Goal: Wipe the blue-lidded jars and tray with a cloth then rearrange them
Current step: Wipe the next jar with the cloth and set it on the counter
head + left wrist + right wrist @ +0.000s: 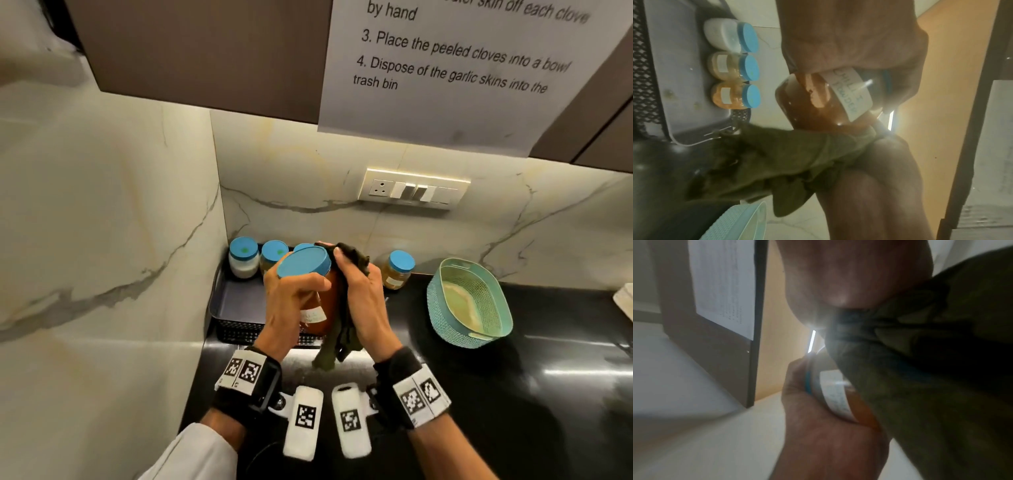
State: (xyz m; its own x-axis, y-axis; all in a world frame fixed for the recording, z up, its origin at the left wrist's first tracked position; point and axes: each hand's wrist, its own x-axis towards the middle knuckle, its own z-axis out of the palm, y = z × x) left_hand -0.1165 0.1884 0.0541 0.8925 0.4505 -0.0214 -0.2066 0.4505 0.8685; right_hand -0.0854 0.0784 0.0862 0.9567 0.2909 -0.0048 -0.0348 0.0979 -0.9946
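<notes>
Chilli jar [317, 301]: lifted over tray's near end, tilted; glass, smooth, likely slippery and breakable; nearly full of red powder, so moderately heavy.
Left hand [291, 301]: fingers wrapped round jar just under blue lid [304, 261]; safest hold, judged.
Right hand [363, 301]: fingers clamped on cloth [342, 329], pressing it to jar side.
Cloth: dark green, soft, limp, tail hanging.
Tray [236, 301]: dark, rigid, mesh-sided; three jars [733, 68] at far end.
Fifth jar [398, 270]: on black glossy table.

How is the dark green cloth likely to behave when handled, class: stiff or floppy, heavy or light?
Probably floppy: the cloth bunches in the right hand and its free end hangs limp below. Likely light, since it drapes against the chilli jar that the left hand grips.
</notes>
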